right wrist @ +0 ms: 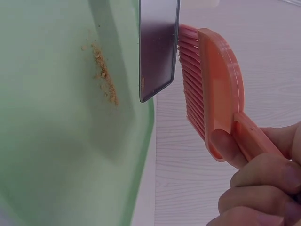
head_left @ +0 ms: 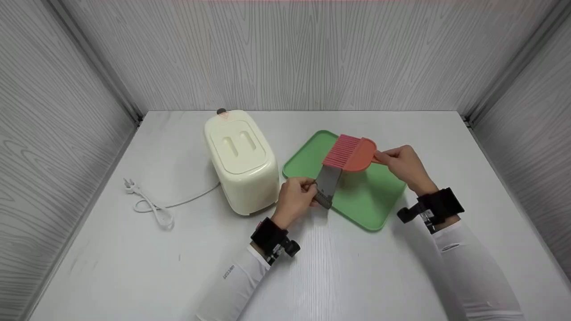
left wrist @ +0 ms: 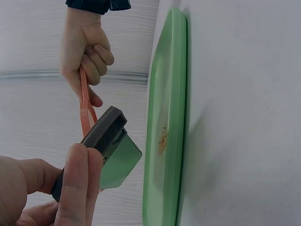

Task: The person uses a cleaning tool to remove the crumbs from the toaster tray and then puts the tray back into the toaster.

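Two wrist views alone clearly show crumbs (right wrist: 102, 71) on the tray (head_left: 370, 203), left grip (head_left: 293, 199) pinching a scraper (head_left: 329, 180), right grip (head_left: 405, 167) a brush (head_left: 358, 157).

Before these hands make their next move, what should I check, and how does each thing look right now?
1. Right hand gripping the brush: ok, fingers around its handle.
2. Left hand holding the scraper: ok, pinched at the dark end.
3. Tray free of crumbs: not ok, a small streak lies on it.
4. Bristles touching the blade: cannot tell, they're very close.
5. Plug disconnected: ok, lying loose on the table.
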Tool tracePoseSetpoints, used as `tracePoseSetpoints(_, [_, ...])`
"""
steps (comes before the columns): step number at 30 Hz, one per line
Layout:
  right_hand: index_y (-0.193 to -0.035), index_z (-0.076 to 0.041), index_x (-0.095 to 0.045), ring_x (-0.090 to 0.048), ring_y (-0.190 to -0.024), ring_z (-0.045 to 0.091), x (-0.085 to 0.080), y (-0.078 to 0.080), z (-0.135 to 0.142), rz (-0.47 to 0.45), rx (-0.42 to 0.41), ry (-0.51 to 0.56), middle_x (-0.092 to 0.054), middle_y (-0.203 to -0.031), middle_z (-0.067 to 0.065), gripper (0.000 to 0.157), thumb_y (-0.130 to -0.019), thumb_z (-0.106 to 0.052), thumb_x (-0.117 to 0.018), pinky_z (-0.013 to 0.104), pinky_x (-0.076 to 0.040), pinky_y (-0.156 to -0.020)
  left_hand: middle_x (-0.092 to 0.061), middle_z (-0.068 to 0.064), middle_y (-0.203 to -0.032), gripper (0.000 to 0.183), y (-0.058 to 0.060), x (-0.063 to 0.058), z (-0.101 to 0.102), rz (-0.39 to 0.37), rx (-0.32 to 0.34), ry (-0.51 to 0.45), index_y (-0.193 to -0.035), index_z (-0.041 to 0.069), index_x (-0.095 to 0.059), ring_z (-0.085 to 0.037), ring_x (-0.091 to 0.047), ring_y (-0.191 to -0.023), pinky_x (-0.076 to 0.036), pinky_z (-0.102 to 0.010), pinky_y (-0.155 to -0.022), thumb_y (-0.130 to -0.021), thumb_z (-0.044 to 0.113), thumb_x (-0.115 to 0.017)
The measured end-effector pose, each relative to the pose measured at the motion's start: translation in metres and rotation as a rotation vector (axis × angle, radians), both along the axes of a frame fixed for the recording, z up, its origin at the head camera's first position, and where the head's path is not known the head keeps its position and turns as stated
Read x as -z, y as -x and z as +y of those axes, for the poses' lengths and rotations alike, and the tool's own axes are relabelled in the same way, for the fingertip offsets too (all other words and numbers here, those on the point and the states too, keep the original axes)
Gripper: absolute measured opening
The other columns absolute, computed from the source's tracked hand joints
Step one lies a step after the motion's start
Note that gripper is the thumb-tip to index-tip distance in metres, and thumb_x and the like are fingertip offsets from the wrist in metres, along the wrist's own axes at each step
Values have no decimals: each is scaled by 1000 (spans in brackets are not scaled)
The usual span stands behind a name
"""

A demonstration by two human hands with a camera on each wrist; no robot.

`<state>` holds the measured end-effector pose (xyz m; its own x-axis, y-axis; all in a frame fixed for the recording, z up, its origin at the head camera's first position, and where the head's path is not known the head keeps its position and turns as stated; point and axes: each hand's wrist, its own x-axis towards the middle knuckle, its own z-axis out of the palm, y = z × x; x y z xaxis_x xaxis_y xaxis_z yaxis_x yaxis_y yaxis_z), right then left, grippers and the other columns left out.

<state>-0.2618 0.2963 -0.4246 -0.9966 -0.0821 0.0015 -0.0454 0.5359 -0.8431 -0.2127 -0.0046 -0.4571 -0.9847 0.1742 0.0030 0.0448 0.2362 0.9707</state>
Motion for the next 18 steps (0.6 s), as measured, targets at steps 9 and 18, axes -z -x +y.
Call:
tracePoseSetpoints(9, [-116,2,-76,-62,-127,36,5,1,4,-40,-6,10,-73,-116,21,42,-105,-36,-62,60,-41,-118,-71,-13,-89,22,1,-1,0,-8,-21,2,-116,-10,-72,-10,-66,-57,-68,-37,-64,-98,-1,-62])
tracePoseSetpoints(18, [-116,3,-76,-62,-127,36,8,-2,14,-62,-9,-10,-74,-115,20,45,-104,-39,-63,58,-42,-117,-71,-13,-90,22,1,-1,0,-3,-30,18,-116,-8,-72,-9,-66,-57,-67,-32,-61,-98,-1,-62])
